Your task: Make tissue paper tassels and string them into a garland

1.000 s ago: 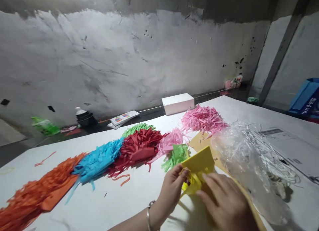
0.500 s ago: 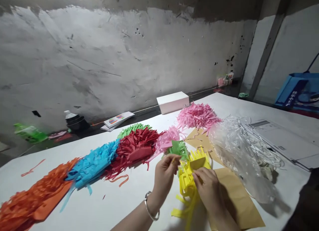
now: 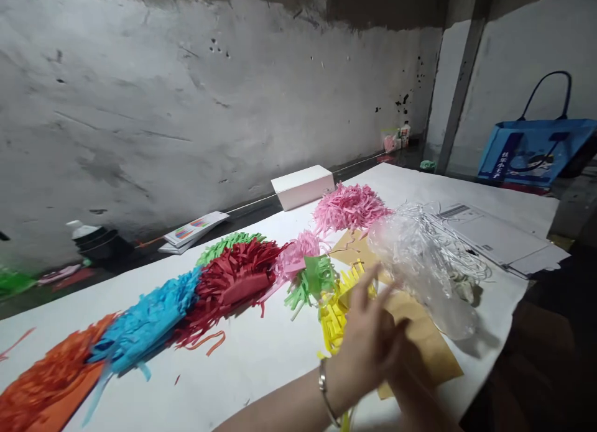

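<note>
My left hand (image 3: 366, 345), with a silver bangle at the wrist, is raised in front of the yellow fringed paper (image 3: 333, 323). Its fingers are blurred but look stretched out and apart, and I see nothing in them. My right hand (image 3: 400, 357) is close against it on the right, mostly hidden behind it and smeared, so its grip does not show. The yellow paper lies on the white-covered table, partly covered by my left hand. Just beyond it sits a small green fringed paper piece (image 3: 319, 276). Brown paper (image 3: 429, 339) lies under and beside my hands.
Orange (image 3: 60, 370), blue (image 3: 149, 314), dark red (image 3: 237, 283) and pink (image 3: 349, 207) fringed paper bundles run across the table. To the right lie a clear plastic bag (image 3: 415, 276) with white strings and a flattened carton (image 3: 499, 233). A white box (image 3: 303, 188) stands near the wall.
My hands were apart at the yellow paper, fingers pinched; now they are close together on its right side, the left having moved right. The view has turned a little right.
</note>
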Demonstrator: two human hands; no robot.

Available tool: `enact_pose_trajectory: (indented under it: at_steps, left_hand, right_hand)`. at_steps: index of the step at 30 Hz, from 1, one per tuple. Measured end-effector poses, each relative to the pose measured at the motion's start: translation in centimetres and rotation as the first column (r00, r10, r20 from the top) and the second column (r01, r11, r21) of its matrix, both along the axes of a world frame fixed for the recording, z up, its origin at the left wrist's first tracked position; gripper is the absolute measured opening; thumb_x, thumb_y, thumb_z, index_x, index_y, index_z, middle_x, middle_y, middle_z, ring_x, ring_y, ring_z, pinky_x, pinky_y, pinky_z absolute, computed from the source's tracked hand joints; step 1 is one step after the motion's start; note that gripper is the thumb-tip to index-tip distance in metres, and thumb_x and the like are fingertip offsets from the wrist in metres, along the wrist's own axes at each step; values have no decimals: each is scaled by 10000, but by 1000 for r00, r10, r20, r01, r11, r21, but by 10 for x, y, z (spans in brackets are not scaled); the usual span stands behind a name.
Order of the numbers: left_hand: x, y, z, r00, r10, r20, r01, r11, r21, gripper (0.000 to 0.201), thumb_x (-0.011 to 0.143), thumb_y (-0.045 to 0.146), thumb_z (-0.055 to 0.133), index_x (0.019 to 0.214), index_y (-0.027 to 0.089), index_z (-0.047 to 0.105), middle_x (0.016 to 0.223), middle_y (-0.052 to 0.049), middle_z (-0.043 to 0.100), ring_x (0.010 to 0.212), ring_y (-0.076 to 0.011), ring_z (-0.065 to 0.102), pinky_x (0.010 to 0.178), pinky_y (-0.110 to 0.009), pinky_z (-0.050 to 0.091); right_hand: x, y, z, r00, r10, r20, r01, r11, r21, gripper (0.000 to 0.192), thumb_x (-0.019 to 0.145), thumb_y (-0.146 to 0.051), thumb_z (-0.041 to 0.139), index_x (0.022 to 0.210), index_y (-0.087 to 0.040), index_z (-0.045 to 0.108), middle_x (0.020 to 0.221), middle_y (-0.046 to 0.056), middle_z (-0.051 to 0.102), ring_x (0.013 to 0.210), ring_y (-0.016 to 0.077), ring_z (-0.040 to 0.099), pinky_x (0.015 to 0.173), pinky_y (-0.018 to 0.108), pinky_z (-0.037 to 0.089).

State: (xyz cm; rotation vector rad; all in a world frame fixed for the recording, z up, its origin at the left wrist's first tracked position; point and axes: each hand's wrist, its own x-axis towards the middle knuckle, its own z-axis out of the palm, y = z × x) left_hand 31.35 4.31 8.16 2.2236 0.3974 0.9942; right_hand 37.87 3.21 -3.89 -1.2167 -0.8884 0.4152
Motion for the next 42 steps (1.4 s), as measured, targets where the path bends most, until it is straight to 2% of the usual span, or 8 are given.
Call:
enact_pose_trajectory:
  at_steps: [3, 7, 12, 19, 24, 28, 36, 42]
  left_hand:
    - [-37, 42, -17, 952, 301, 54, -286, 938, -196, 571, 915, 331, 625, 1446, 269, 424, 1632, -125, 239, 1494, -351, 241, 1159, -576, 305]
    - [-57, 58, -46, 980, 139, -142, -198, 738, -645, 498, 895, 555, 610, 1236, 192, 615, 1273, -147, 624, 1174, -317, 580, 935, -415, 501]
    - [-54, 52, -60, 988, 88, -130, -156, 636, -755, 555, 848, 680, 586, 1040, 172, 697, 795, -27, 630, 712, -169, 574, 610, -244, 461]
    - [-53, 51, -58, 995, 69, -68, -94, 519, -850, 591, 850, 700, 571, 1111, 179, 670, 754, 22, 548, 553, -89, 443, 492, -191, 329]
    - [-54, 49, -57, 997, 66, -47, -75, 522, -849, 570, 861, 667, 590, 1152, 185, 684, 904, -38, 644, 722, -138, 566, 575, -204, 411]
    - [-57, 48, -58, 995, 65, -69, -94, 552, -828, 558, 889, 633, 577, 1231, 202, 670, 961, -49, 670, 654, -123, 559, 537, -210, 403]
    - [-57, 52, -56, 999, -16, -45, -21, 707, -707, 544, 841, 624, 661, 1189, 209, 709, 1158, -111, 702, 1061, -260, 639, 948, -370, 493]
    - [-54, 60, -55, 993, -42, -110, -33, 801, -597, 432, 961, 521, 530, 1178, 189, 704, 1166, -126, 717, 1064, -267, 657, 933, -381, 509]
  right_hand:
    - [2, -2, 5, 996, 89, -15, -90, 992, -88, 291, 971, -382, 613, 1170, -170, 626, 1140, 54, 655, 936, 187, 665, 801, 370, 575]
    - [1, -3, 15, 994, 110, -2, -109, 986, -127, 281, 959, -410, 609, 889, -144, 664, 790, 13, 686, 692, 157, 676, 627, 280, 562]
    - [2, -9, 24, 986, -22, 166, 42, 992, -119, 166, 940, -291, 571, 1054, -202, 651, 878, 45, 716, 813, 197, 701, 733, 308, 557]
    - [0, -17, 34, 882, -45, 470, 87, 994, -68, 167, 905, -214, 552, 990, -233, 695, 1078, 88, 656, 1035, 242, 626, 927, 405, 501]
    - [-2, -17, 44, 857, -26, 514, 83, 993, -88, 147, 929, -262, 578, 920, -244, 724, 969, 73, 670, 959, 249, 610, 973, 476, 454]
    - [-1, -16, 44, 907, -3, 420, 59, 991, -121, 222, 948, -268, 550, 798, -220, 706, 828, 50, 631, 826, 210, 612, 814, 370, 513]
    - [10, -10, 39, 984, 79, 158, -52, 984, -171, 446, 871, -485, 674, 577, -188, 518, 709, -2, 547, 674, 155, 599, 607, 243, 522]
    - [21, -12, 43, 970, 159, 186, -126, 976, -179, 392, 934, -481, 601, 697, -179, 683, 808, 42, 641, 780, 185, 667, 670, 252, 554]
